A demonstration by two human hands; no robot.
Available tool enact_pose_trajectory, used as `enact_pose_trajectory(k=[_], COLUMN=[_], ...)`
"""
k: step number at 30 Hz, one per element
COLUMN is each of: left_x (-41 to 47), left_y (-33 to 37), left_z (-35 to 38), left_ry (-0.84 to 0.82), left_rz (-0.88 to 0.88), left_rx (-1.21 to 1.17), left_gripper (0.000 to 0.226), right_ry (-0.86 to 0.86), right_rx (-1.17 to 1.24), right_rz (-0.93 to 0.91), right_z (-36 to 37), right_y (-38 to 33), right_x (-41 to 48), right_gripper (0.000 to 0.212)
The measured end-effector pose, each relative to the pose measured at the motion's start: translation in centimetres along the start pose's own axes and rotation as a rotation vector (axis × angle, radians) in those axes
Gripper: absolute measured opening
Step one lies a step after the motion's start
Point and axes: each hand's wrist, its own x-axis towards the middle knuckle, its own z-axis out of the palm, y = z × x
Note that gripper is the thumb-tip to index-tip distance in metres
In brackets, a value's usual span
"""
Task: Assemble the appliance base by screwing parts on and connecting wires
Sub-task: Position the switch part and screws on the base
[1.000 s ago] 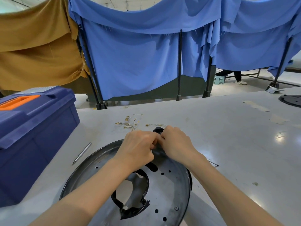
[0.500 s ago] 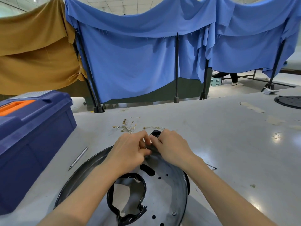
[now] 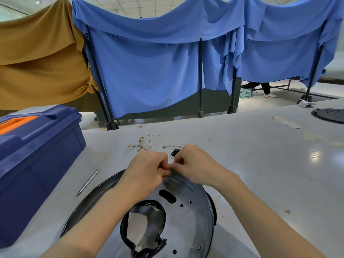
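- Screwdriver (image 3: 88, 182) lies on the tabletop (image 3: 260, 164), left of the base, untouched.
- Left hand (image 3: 147, 170): fingers curled, pinching a small part hidden between the fingertips.
- Base (image 3: 188, 215): thin metal disc, probably stiff, light and slick, and its cut-out edges look sharp. Best held by the rim. It lies flat under both wrists, far rim at the fingertips.
- Right hand (image 3: 195, 164): fingers curled, pinching the same spot, touching the left hand.
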Motion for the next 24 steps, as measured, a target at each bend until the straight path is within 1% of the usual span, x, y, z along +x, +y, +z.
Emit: enact_pose_trajectory(k=[4, 10, 13, 16, 18, 24], left_x=[-0.2, -1.0, -1.4, -1.9, -2.0, -2.2], left_y=[0.6, 0.7, 0.8, 0.7, 0.4, 0.0], left_z=[-0.3, -0.6, -0.2, 0.3, 0.4, 0.3], left_ry=[-0.017, 0.026, 0.101, 0.178, 0.197, 0.202], left_rz=[0.055, 0.097, 0.135, 0.167, 0.156, 0.146], left_rx=[0.074, 0.061, 0.058, 0.057, 0.037, -0.028], left_gripper=[0.01, 0.008, 0.012, 0.022, 0.026, 0.021], right_ry=[-0.005, 0.0, -0.001, 0.004, 0.01, 0.014], right_rx=[-0.009, 0.0, -0.007, -0.011, -0.002, 0.005], right_rz=[-0.015, -0.008, -0.006, -0.011, -0.014, -0.017], right_z=[0.1, 0.1, -0.1, 0.0, 0.0, 0.1], right_y=[-0.1, -0.2, -0.3, -0.3, -0.3, -0.4], right_x=[0.0, 0.0, -0.1, -0.2, -0.1, -0.2], right_gripper=[0.043, 0.037, 0.037, 0.038, 0.037, 0.037])
